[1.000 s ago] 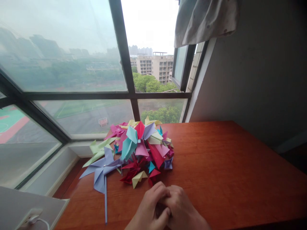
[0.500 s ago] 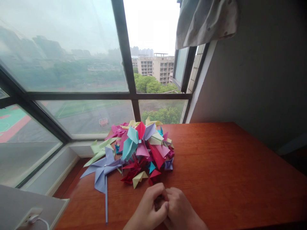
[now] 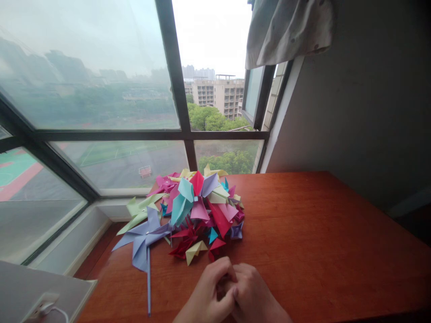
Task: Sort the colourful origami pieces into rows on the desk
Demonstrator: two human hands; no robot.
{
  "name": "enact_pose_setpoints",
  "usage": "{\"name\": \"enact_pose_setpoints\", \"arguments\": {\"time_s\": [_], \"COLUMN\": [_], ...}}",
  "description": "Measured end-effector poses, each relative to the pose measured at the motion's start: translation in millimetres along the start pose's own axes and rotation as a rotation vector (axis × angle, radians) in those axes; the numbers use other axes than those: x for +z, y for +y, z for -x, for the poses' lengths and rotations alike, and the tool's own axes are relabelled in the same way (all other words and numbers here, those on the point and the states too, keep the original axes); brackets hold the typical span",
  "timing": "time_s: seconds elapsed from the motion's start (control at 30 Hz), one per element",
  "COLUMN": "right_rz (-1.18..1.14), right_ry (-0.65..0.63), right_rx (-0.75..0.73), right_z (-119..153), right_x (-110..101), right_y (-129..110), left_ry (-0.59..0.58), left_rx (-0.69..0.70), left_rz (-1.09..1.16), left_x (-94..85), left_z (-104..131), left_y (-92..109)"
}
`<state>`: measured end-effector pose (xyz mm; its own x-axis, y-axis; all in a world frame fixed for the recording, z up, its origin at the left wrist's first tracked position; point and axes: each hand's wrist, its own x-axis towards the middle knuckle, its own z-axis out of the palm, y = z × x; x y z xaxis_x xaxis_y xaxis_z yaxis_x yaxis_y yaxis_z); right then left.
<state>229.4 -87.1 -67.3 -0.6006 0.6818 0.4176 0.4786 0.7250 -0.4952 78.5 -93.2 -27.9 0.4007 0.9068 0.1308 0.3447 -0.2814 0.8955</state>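
Observation:
My left hand [image 3: 216,287] and my right hand [image 3: 251,289] are clasped together low in the middle of the view, above the near part of the table. The fingers of both are curled in and press against each other, with the left thumb lying across toward the right hand. No object shows in either. Just beyond them lies a heap of folded paper, with a yellow folded piece [image 3: 195,252] and a red folded piece [image 3: 216,249] nearest. A lilac paper pinwheel [image 3: 147,233] on a stick lies to the left.
Paper flowers and pinwheels in several colours, such as a turquoise and pink one [image 3: 196,197] and a pale green pinwheel [image 3: 141,211], are piled on the brown wooden table [image 3: 303,242]. Windows [image 3: 117,134] stand behind. A plugged-in white charger [image 3: 47,308] sits at lower left.

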Motion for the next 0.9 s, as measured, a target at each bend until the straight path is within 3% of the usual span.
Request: {"name": "enact_pose_setpoints", "arguments": {"time_s": [0.37, 0.9], "right_rz": [0.014, 0.021], "right_ry": [-0.009, -0.003], "right_rx": [0.073, 0.080], "right_z": [2.4, 2.4], "right_x": [2.0, 6.0], "right_y": [1.9, 3.7], "left_ry": [0.048, 0.050], "left_rx": [0.010, 0.045], "left_rz": [0.090, 0.002], "left_x": [2.3, 4.9], "left_z": [-0.5, -0.1], "left_y": [-3.7, -6.2]}}
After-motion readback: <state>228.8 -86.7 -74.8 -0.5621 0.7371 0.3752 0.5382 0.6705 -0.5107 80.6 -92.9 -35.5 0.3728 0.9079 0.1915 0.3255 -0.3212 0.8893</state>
